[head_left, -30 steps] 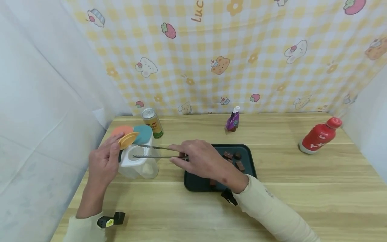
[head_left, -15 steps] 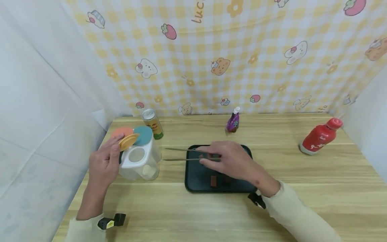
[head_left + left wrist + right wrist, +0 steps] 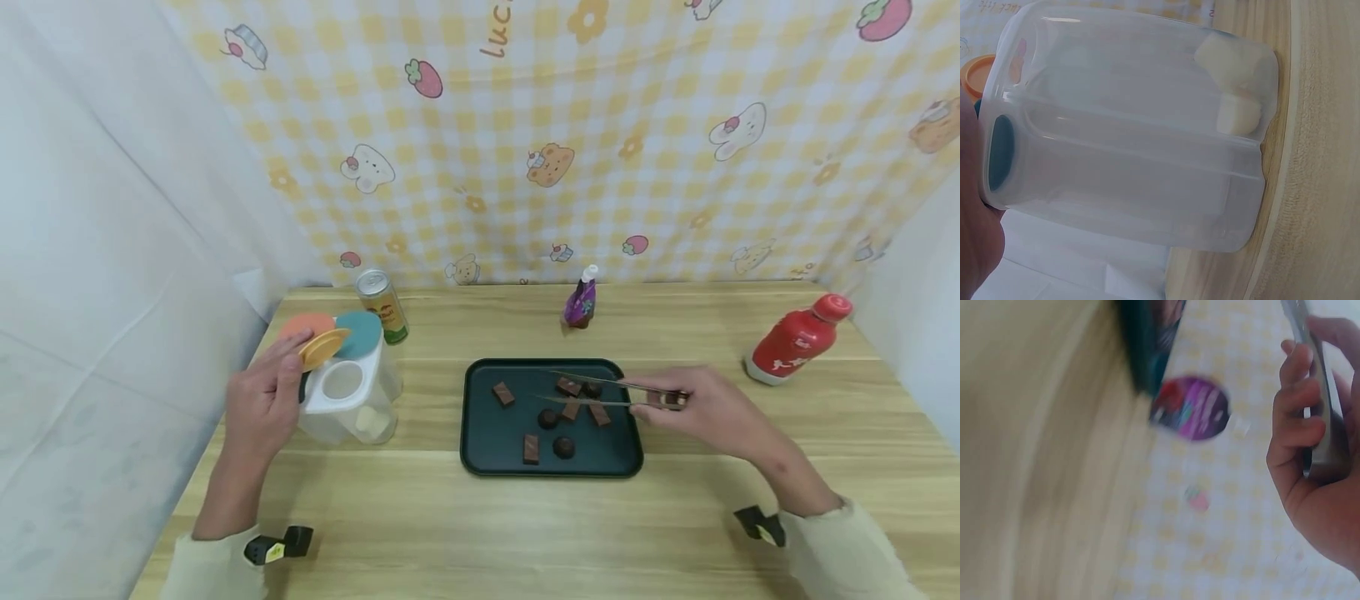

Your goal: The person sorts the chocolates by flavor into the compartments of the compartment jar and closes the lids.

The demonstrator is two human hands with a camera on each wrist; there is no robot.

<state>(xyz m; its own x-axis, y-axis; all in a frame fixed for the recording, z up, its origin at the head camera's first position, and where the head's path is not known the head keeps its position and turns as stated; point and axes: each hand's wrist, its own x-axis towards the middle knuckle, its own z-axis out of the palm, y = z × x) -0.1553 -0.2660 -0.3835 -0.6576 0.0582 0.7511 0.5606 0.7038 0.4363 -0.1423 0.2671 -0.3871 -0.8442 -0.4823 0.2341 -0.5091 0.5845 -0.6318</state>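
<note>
My left hand (image 3: 262, 404) pinches the raised yellow-orange lid (image 3: 324, 350) of a clear storage container (image 3: 352, 408) with a white top. The round opening under that lid is uncovered, and pale chunks (image 3: 1235, 75) lie at the container's bottom. To the right, my right hand (image 3: 705, 412) grips metal tongs (image 3: 645, 387) near their hinged end. Their arms are spread, with nothing between the tips. They reach over a dark tray (image 3: 487, 454) bearing several brown chocolates (image 3: 564, 447), some rectangular, some round. In the right wrist view, my fingers wrap round the tongs' handle (image 3: 1329, 437).
The container's other lids, coral (image 3: 309, 323) and teal (image 3: 360, 333), are down. Behind it stands a drink can (image 3: 384, 308). A small purple pouch (image 3: 581, 304) stands at the table's back edge, and a red bottle (image 3: 795, 340) at the right. A checked curtain (image 3: 480, 125) hangs behind.
My right hand has carried the tongs rightward, from above the container's opening to over the tray's right side, uncovering the chocolates. The left hand keeps the lid raised in place.
</note>
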